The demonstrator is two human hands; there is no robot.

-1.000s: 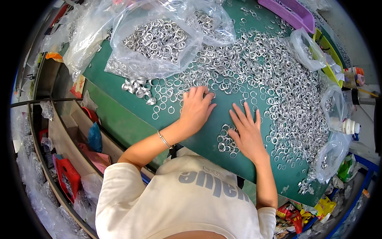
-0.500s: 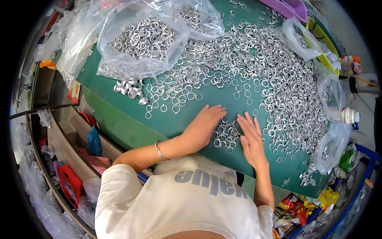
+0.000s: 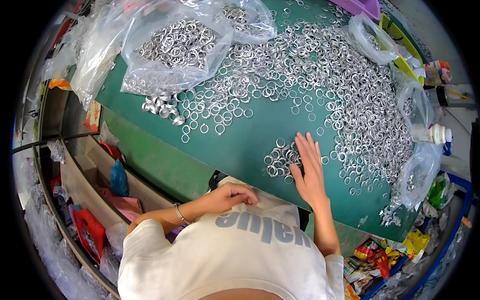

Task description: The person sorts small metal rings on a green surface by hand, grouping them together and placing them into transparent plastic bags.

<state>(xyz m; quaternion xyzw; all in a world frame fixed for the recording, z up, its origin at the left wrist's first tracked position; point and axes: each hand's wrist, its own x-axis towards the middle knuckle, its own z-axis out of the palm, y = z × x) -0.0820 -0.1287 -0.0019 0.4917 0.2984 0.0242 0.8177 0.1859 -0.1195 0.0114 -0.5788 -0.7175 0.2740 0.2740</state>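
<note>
Right hand [image 3: 310,172] lies flat, fingers spread beside the small ring pile [image 3: 281,161]; sweep gently. Left hand [image 3: 235,194] curls loosely at the worktop [image 3: 240,145] edge, holding nothing I can see.

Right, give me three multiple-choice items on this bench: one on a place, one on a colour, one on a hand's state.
1. Where does the right hand lie?
A. in a bag
B. flat on the mat beside a small cluster of metal rings
C. on the bottle

2. What colour is the mat?
A. green
B. red
C. white

3. How is the left hand?
A. spread on the rings
B. raised overhead
C. curled at the table edge, against the shirt

Answers: 1 B, its fingers lie spread beside the cluster. 2 A, bare mat shows green. 3 C, the fingers are bent at the shirt.
</note>
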